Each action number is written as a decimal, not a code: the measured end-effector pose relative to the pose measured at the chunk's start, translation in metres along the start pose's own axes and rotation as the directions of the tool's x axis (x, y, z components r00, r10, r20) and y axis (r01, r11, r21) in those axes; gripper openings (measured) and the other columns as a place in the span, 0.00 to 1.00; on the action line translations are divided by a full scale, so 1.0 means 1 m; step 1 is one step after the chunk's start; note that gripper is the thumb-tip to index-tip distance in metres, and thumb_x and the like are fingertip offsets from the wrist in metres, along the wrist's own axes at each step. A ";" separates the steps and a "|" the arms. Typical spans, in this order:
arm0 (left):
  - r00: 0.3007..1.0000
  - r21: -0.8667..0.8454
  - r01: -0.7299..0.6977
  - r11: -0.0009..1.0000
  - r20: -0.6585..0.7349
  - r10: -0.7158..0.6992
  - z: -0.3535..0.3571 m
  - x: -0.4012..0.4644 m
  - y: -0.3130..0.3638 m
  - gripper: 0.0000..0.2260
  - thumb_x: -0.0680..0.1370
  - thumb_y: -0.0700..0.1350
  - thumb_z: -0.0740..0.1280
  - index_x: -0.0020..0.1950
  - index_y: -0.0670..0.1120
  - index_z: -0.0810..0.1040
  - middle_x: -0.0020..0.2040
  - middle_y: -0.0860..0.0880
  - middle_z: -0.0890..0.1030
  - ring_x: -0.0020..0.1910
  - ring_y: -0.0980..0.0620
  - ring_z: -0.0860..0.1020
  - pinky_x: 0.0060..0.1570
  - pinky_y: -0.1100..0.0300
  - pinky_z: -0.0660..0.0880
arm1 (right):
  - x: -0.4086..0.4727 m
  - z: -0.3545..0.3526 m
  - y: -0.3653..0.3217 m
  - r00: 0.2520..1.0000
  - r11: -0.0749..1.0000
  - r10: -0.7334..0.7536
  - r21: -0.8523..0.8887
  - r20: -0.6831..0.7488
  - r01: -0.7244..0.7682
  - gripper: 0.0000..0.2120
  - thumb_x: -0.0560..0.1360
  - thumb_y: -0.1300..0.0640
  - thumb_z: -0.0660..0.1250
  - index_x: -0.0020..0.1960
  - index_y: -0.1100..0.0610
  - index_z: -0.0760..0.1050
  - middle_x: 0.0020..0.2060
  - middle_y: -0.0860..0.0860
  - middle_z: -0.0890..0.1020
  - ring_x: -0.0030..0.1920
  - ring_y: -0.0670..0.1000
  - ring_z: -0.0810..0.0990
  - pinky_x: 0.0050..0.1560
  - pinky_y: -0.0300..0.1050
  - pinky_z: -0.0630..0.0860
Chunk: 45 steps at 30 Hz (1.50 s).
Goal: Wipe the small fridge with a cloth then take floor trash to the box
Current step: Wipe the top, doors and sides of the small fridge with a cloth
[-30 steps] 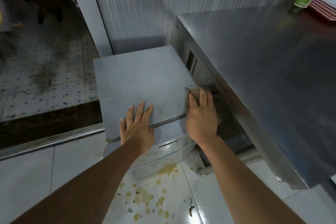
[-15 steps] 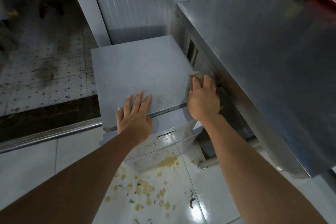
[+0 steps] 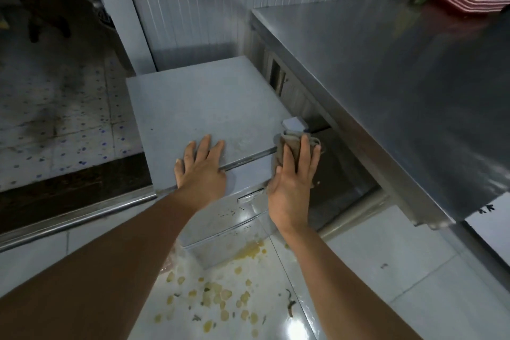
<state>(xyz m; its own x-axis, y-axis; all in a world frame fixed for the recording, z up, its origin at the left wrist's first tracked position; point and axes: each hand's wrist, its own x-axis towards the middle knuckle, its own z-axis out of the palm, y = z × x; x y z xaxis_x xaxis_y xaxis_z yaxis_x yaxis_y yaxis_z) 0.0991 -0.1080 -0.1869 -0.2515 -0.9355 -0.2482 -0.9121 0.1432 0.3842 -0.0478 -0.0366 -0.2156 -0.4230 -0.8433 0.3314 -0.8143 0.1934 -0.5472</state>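
Speckled tiles fill the upper left of the frame, dull and stained, with a metal sill crossing below them. At centre stands the fridge, its flat grey top matte and faintly smudged. Our left hand rests on its front edge, fingers straight and spread, bracing. Just right of it, our right hand presses the cloth, a limp brownish rag, against the fridge's right front corner, fingers extended over it rather than clenched. We judge the wiping to be in hand: we should keep the rag flat, press evenly, and run it along the door seam and down the glossy door. Low in the frame, yellowish scraps litter the shiny floor, not yet gathered. Right of everything, a steel counter overhangs, smooth and reflective.
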 end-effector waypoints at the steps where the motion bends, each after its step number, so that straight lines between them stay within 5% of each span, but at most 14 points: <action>1: 0.999 -0.015 -0.042 0.999 -0.029 0.042 0.000 -0.004 -0.002 0.28 0.79 0.43 0.56 0.76 0.56 0.51 0.78 0.55 0.44 0.76 0.48 0.41 0.73 0.46 0.41 | -0.001 0.003 0.003 1.000 1.000 -0.005 0.008 -0.029 0.006 0.23 0.79 0.57 0.55 0.73 0.61 0.64 0.76 0.59 0.52 0.76 0.63 0.43 0.74 0.60 0.47; 4: 0.966 -0.004 -0.163 0.987 -0.203 0.159 0.011 -0.028 -0.010 0.25 0.78 0.41 0.58 0.74 0.54 0.59 0.77 0.53 0.53 0.76 0.50 0.50 0.73 0.45 0.48 | 0.011 0.005 0.021 0.995 0.999 0.052 -0.004 -0.091 -0.052 0.23 0.81 0.58 0.56 0.75 0.60 0.60 0.77 0.60 0.49 0.76 0.64 0.44 0.73 0.56 0.45; 8: 0.925 0.139 -0.190 0.972 -0.306 0.225 0.022 -0.044 -0.013 0.21 0.79 0.44 0.55 0.72 0.55 0.62 0.76 0.54 0.57 0.75 0.52 0.54 0.72 0.46 0.53 | 0.023 0.008 0.036 0.982 0.992 0.117 0.073 -0.145 -0.107 0.24 0.81 0.56 0.53 0.76 0.62 0.56 0.75 0.63 0.48 0.75 0.64 0.48 0.75 0.59 0.56; 12: 0.901 0.214 -0.168 0.962 -0.362 0.238 0.026 -0.044 -0.012 0.19 0.80 0.46 0.54 0.71 0.55 0.63 0.75 0.55 0.59 0.74 0.52 0.56 0.71 0.46 0.57 | 0.014 0.021 0.041 0.975 0.985 0.079 0.168 -0.209 -0.044 0.26 0.82 0.56 0.51 0.77 0.60 0.51 0.76 0.62 0.43 0.76 0.61 0.46 0.73 0.46 0.52; 21: 0.844 0.196 -0.199 0.960 -0.465 0.269 0.038 -0.044 -0.016 0.17 0.81 0.45 0.52 0.68 0.56 0.66 0.72 0.57 0.65 0.72 0.54 0.61 0.72 0.46 0.55 | 0.022 0.044 0.071 0.918 0.946 -0.073 0.263 -0.391 0.188 0.25 0.81 0.54 0.53 0.76 0.56 0.54 0.75 0.59 0.46 0.75 0.58 0.54 0.72 0.59 0.63; 25: 0.808 0.155 -0.205 0.966 -0.531 0.257 0.042 -0.046 -0.014 0.14 0.81 0.44 0.52 0.61 0.56 0.72 0.62 0.53 0.75 0.60 0.50 0.71 0.59 0.51 0.64 | 0.021 0.058 0.084 0.880 0.950 -0.161 0.173 -0.448 0.262 0.27 0.80 0.50 0.50 0.77 0.52 0.49 0.76 0.57 0.44 0.76 0.59 0.53 0.72 0.53 0.63; 28: 0.805 0.192 -0.188 0.963 -0.532 0.263 0.042 -0.042 -0.014 0.14 0.80 0.43 0.52 0.60 0.56 0.71 0.57 0.51 0.78 0.51 0.48 0.73 0.47 0.55 0.62 | 0.018 0.069 0.092 0.851 0.942 -0.210 0.133 -0.481 0.307 0.28 0.79 0.49 0.48 0.78 0.51 0.47 0.76 0.57 0.43 0.76 0.59 0.51 0.70 0.47 0.56; 36: 0.736 0.288 -0.155 0.945 -0.605 0.305 0.046 -0.031 -0.017 0.15 0.79 0.43 0.52 0.60 0.54 0.73 0.59 0.48 0.76 0.55 0.44 0.74 0.46 0.52 0.62 | 0.027 0.083 0.103 0.863 0.870 -0.038 0.409 -0.504 0.277 0.27 0.82 0.54 0.51 0.77 0.44 0.45 0.77 0.54 0.41 0.77 0.56 0.50 0.73 0.47 0.52; 40: 0.692 0.308 -0.151 0.939 -0.645 0.323 0.050 -0.026 -0.018 0.15 0.79 0.42 0.52 0.59 0.54 0.73 0.58 0.50 0.78 0.54 0.45 0.75 0.45 0.53 0.63 | 0.014 0.093 0.087 0.829 0.906 -0.074 0.310 -0.555 0.288 0.27 0.81 0.57 0.53 0.78 0.52 0.49 0.77 0.57 0.42 0.77 0.57 0.45 0.76 0.57 0.52; 45: 0.661 0.314 -0.130 0.940 -0.679 0.318 0.052 -0.031 -0.017 0.15 0.79 0.42 0.52 0.58 0.54 0.74 0.58 0.49 0.78 0.55 0.44 0.76 0.44 0.53 0.63 | -0.025 0.128 0.051 0.728 0.865 -0.346 0.099 -0.592 0.491 0.28 0.78 0.53 0.51 0.77 0.54 0.51 0.77 0.56 0.44 0.77 0.58 0.41 0.74 0.56 0.47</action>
<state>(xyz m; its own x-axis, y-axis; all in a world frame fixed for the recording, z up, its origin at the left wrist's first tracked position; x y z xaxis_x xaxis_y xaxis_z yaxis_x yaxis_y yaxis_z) 0.1052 -0.0646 -0.2323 -0.2365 -0.7925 0.5622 -0.9269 0.3576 0.1141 -0.0280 -0.0701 -0.3504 -0.2619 -0.3837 0.8855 -0.8734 -0.2962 -0.3866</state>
